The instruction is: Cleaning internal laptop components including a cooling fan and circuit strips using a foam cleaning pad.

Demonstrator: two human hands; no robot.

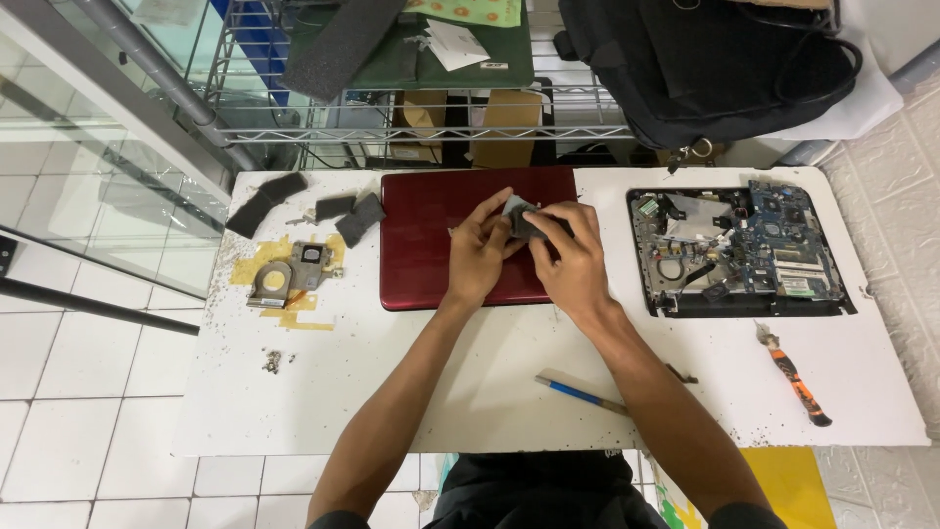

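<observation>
while both hands meet above the closed red laptop lid near the tabletop's far edge, the left hand and right hand pinch a small grey-and-white part between their fingertips, each closed narrowly on it. judged risks: the part could slip and scratch the lid, or bend under uneven pressure. opened laptop chassis lies exposed toward the far right corner; loose screws near the left edge could scatter. a blue-handled tool and orange-handled screwdriver rest near the near edge, where a forearm might knock them off.
</observation>
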